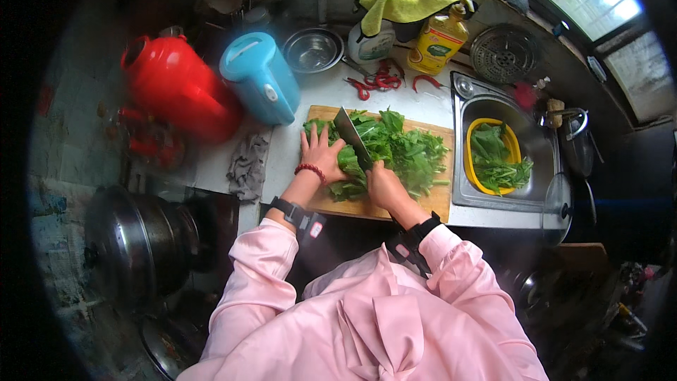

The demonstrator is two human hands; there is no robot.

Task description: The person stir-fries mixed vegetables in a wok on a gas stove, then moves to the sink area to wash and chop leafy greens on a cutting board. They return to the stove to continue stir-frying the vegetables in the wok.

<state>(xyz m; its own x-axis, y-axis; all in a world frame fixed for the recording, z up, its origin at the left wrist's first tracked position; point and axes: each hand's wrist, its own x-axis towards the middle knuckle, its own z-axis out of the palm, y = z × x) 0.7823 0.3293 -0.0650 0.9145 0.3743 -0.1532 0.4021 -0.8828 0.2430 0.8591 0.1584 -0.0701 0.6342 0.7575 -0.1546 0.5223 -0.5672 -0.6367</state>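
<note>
A wooden cutting board (359, 208) lies on the white counter, covered with a heap of leafy greens (420, 156). My right hand (384, 185) grips the handle of a cleaver (351, 135), whose broad blade stands among the greens and points up and to the left. Just left of the blade, my left hand (321, 157) presses on the leaves with its fingers spread. Greens lie on both sides of the blade. The cleaver's lower edge is hidden in the leaves.
Right of the board, a sink (539, 143) holds a yellow basket (467, 161) of greens. Behind lie red chili peppers (389, 82), a metal bowl (313, 50) and a yellow dish soap bottle (436, 45). A blue electric kettle (262, 79), red thermos (177, 84) and grey rag (248, 166) stand or lie left.
</note>
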